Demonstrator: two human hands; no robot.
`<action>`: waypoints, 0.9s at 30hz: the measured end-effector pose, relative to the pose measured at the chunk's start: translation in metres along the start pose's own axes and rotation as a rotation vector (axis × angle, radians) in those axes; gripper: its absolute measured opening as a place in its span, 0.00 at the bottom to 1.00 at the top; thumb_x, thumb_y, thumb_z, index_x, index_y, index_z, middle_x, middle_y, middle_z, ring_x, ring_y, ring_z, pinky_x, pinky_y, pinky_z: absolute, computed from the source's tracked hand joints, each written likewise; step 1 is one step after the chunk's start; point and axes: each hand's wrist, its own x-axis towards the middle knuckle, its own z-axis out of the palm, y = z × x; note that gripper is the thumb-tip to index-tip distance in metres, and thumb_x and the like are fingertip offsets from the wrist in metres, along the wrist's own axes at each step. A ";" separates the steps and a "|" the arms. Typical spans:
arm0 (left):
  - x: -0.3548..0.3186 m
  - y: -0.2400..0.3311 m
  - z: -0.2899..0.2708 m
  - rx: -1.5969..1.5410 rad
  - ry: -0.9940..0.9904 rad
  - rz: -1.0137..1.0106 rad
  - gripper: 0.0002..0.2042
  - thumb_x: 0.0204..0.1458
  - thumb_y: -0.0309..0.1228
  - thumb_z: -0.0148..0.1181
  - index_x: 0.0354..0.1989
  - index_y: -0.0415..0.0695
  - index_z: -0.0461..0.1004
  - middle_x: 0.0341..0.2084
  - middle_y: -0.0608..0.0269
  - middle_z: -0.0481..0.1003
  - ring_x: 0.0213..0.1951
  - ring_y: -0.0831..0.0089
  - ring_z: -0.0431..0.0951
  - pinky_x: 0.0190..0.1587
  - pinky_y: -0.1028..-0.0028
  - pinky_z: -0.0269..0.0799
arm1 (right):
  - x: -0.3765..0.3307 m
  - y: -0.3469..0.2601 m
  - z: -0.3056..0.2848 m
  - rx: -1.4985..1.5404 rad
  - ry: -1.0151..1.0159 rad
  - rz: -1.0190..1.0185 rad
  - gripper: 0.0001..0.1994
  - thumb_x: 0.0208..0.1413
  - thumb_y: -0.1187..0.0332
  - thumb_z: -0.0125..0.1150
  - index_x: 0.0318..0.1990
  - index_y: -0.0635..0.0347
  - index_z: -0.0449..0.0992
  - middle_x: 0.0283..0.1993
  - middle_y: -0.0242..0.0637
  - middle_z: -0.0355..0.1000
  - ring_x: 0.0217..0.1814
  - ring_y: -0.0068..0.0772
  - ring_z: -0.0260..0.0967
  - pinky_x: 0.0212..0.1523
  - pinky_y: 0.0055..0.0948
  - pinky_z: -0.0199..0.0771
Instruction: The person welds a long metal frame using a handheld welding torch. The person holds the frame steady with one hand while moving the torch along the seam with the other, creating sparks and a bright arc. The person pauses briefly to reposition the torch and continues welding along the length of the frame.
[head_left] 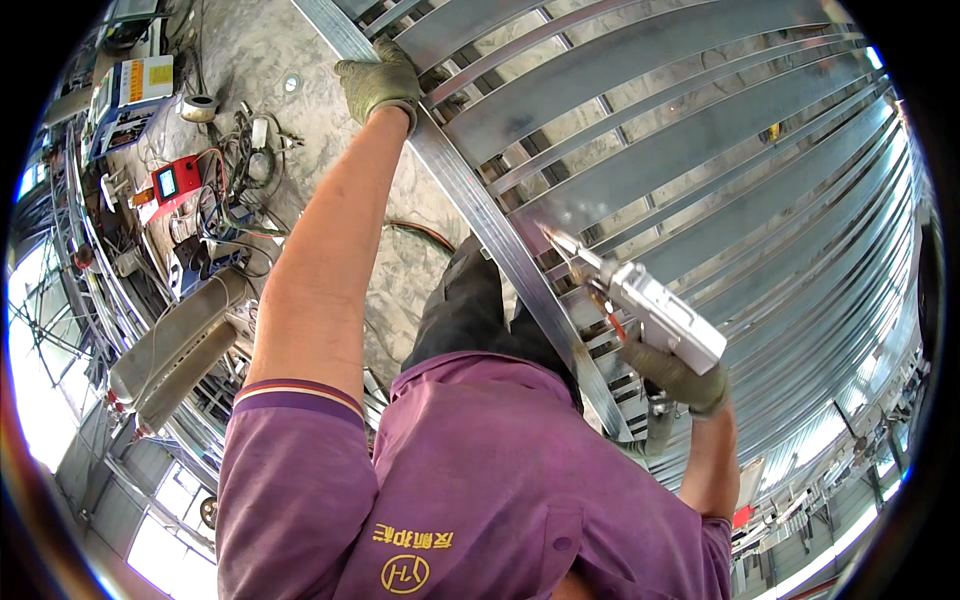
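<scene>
From where I stand, the worker leans over a large silver metal panel made of parallel flat bars, some wide and some narrow, which run into a long bright edge rail. The left hand, in an olive-green work glove, lies on this rail at its far end; I can't tell whether its grip is closed around the metal or simply resting there. The right hand, gloved the same way, has its grip wrapped around a silver-grey, box-bodied handheld tool with a narrow pointed nozzle. The tool is above the panel near the rail, its tip angled toward the bar ends; I can't say whether it touches them. A pale, hazy patch shows on the bar near the tip.

The worker wears a purple short-sleeved shirt and dark trousers. Off to the left, on the mottled grey floor, are a red box with a small screen, tangled dark cables and a blue-and-white case.
</scene>
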 end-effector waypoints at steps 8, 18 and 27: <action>0.003 -0.002 0.000 0.004 -0.016 0.005 0.49 0.64 0.65 0.58 0.71 0.25 0.62 0.64 0.25 0.76 0.66 0.35 0.78 0.69 0.51 0.73 | 0.085 -0.012 0.020 0.142 -0.046 0.113 0.27 0.64 0.65 0.81 0.67 0.60 0.81 0.52 0.32 0.84 0.50 0.22 0.76 0.51 0.28 0.81; -0.002 0.000 -0.001 0.004 0.025 0.001 0.40 0.64 0.58 0.61 0.68 0.32 0.63 0.60 0.31 0.78 0.61 0.36 0.81 0.64 0.48 0.77 | 0.094 0.006 0.024 0.122 -0.103 0.032 0.29 0.64 0.63 0.81 0.69 0.60 0.79 0.55 0.34 0.84 0.54 0.25 0.78 0.55 0.30 0.82; -0.004 0.002 -0.003 -0.006 0.000 0.001 0.42 0.64 0.61 0.61 0.68 0.30 0.65 0.60 0.29 0.79 0.62 0.36 0.81 0.66 0.50 0.76 | 0.094 0.013 0.026 0.126 -0.100 -0.044 0.30 0.62 0.65 0.82 0.69 0.61 0.79 0.58 0.36 0.84 0.57 0.27 0.79 0.58 0.31 0.82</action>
